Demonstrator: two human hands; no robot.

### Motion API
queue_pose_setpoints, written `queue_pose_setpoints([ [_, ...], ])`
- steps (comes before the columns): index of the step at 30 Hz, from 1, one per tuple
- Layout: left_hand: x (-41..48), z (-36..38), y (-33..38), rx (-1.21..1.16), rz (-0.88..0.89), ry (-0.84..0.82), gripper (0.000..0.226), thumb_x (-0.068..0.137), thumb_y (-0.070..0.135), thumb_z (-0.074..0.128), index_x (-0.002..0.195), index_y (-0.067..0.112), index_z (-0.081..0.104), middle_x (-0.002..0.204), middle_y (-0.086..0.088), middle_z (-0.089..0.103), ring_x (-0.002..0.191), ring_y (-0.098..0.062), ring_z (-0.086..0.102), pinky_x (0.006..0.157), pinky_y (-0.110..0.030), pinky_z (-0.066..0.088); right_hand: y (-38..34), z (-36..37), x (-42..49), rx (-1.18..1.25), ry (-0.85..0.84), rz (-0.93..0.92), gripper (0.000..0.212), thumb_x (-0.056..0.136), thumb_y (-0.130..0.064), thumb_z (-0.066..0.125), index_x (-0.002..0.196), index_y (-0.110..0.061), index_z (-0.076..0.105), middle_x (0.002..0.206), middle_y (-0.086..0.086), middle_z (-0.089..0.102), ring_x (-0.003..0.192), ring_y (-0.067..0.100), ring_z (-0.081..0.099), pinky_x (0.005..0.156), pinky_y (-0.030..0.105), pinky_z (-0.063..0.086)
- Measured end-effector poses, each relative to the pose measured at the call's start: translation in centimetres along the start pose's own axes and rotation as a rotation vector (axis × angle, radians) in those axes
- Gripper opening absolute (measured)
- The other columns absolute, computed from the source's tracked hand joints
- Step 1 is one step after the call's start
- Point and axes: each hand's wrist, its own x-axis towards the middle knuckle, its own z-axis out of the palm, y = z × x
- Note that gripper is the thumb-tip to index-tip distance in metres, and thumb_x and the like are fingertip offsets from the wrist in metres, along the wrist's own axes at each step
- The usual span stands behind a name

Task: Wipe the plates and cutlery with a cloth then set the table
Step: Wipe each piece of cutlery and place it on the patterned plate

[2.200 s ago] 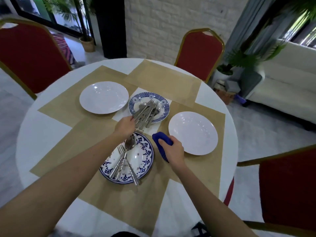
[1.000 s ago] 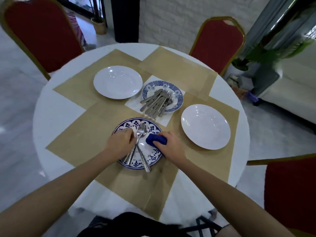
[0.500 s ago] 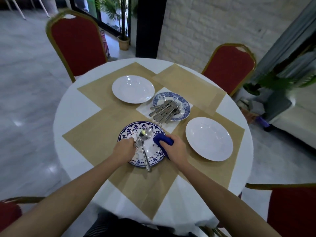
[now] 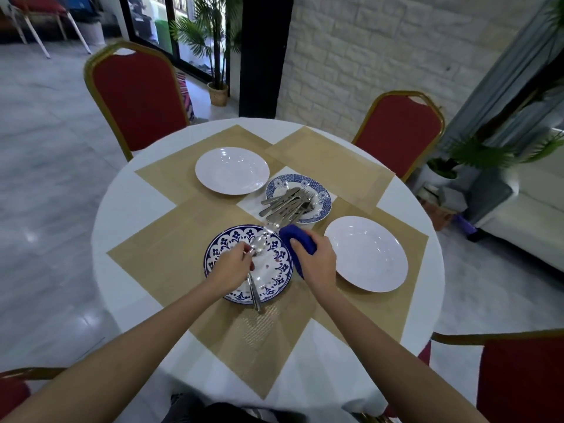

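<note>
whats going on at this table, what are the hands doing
A person is cleaning tableware at a round table. The left hand pinches a spoon over the blue-patterned plate, while the right hand grips a blue cloth beside it. More cutlery lies heaped on a smaller blue plate. A far white plate and a near white plate sit on mats.

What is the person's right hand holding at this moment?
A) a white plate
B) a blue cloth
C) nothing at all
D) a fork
B: the right hand grips a bunched blue cloth at the edge of the blue-patterned plate, while the left hand holds a spoon over that plate.
</note>
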Motion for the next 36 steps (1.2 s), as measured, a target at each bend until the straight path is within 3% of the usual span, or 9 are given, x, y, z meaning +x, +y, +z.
queue_pose_setpoints([
  [2,-0.2,0.6,1.5,-0.052,0.021,-0.006,0.018,0.102,0.022,0.037,0.098,0.015,0.054,0.077,0.002,0.061,0.055,-0.011,0.049,0.047,-0.02,0.034,-1.1,-0.1,0.5,-0.044,-0.012,-0.102,0.034,0.088,-0.035,0.065,0.121,-0.03,0.063,0.108,-0.006,0.055,0.093,0.003,0.052,0.078,0.01,0.038],
  [6,-0.6,1.4,3.2,0.003,0.117,0.098,0.02,0.102,0.024,0.035,0.098,0.016,0.053,0.073,0.002,0.06,0.057,-0.009,0.051,0.048,-0.022,0.031,-2.6,-0.2,0.7,-0.28,-0.047,-0.303,0.033,0.087,-0.039,0.065,0.12,-0.039,0.062,0.105,-0.009,0.051,0.091,0.004,0.05,0.074,0.02,0.045],
  [14,-1.0,1.5,2.5,0.168,0.217,0.148,0.019,0.102,0.022,0.034,0.097,0.017,0.051,0.068,0.006,0.055,0.056,-0.011,0.048,0.049,-0.026,0.029,-4.0,-2.4,3.7,-0.149,0.169,0.066,0.036,0.089,-0.042,0.058,0.125,-0.036,0.059,0.11,-0.003,0.051,0.09,0.015,0.054,0.075,0.028,0.042],
  [19,-0.6,1.9,2.7,0.201,0.245,0.189,0.019,0.101,0.023,0.035,0.099,0.016,0.052,0.076,0.0,0.062,0.064,-0.016,0.054,0.056,-0.03,0.033,-3.3,-2.5,2.1,-0.423,-0.038,-0.273,0.032,0.087,-0.043,0.061,0.119,-0.039,0.062,0.108,-0.01,0.05,0.089,0.009,0.052,0.075,0.029,0.048],
  [21,-0.5,2.0,2.6,0.256,0.262,0.202,0.02,0.101,0.024,0.034,0.099,0.015,0.052,0.078,-0.002,0.064,0.065,-0.019,0.055,0.057,-0.031,0.035,-3.2,-2.5,2.6,-0.459,-0.043,-0.211,0.032,0.087,-0.045,0.059,0.118,-0.039,0.062,0.108,-0.009,0.051,0.088,0.01,0.051,0.075,0.029,0.046],
  [24,-0.9,2.2,2.6,0.301,0.29,0.191,0.02,0.101,0.024,0.034,0.101,0.015,0.052,0.08,-0.002,0.063,0.062,-0.017,0.053,0.054,-0.03,0.033,-3.4,-3.5,4.6,-0.246,0.092,0.087,0.025,0.085,-0.043,0.057,0.108,-0.034,0.064,0.097,-0.003,0.062,0.082,0.016,0.058,0.072,0.031,0.046],
  [29,-0.8,2.0,3.1,0.214,0.278,0.044,0.019,0.101,0.027,0.035,0.093,0.015,0.048,0.087,-0.006,0.059,0.07,-0.018,0.054,0.058,-0.031,0.037,-2.5,-5.0,5.5,0.476,-0.056,0.383,0.024,0.083,-0.018,0.072,0.103,-0.021,0.06,0.104,0.016,0.068,0.087,0.032,0.066,0.072,0.038,0.053],
  [33,-0.6,2.3,3.4,0.305,0.313,0.026,0.014,0.098,0.029,0.046,0.095,0.015,0.048,0.083,-0.002,0.059,0.07,-0.018,0.055,0.058,-0.029,0.037,-2.3,-5.2,5.1,0.676,0.048,0.494,0.03,0.082,-0.014,0.073,0.109,-0.014,0.06,0.097,0.014,0.067,0.072,0.024,0.064,0.052,0.026,0.049],
  [36,-0.5,2.5,3.2,0.314,0.302,-0.01,0.019,0.099,0.021,0.041,0.101,0.008,0.055,0.088,-0.009,0.065,0.073,-0.022,0.061,0.064,-0.034,0.048,-2.2,-4.8,4.9,0.666,0.131,0.466,0.029,0.083,-0.023,0.072,0.11,-0.018,0.06,0.102,0.009,0.067,0.078,0.02,0.064,0.059,0.027,0.052],
])
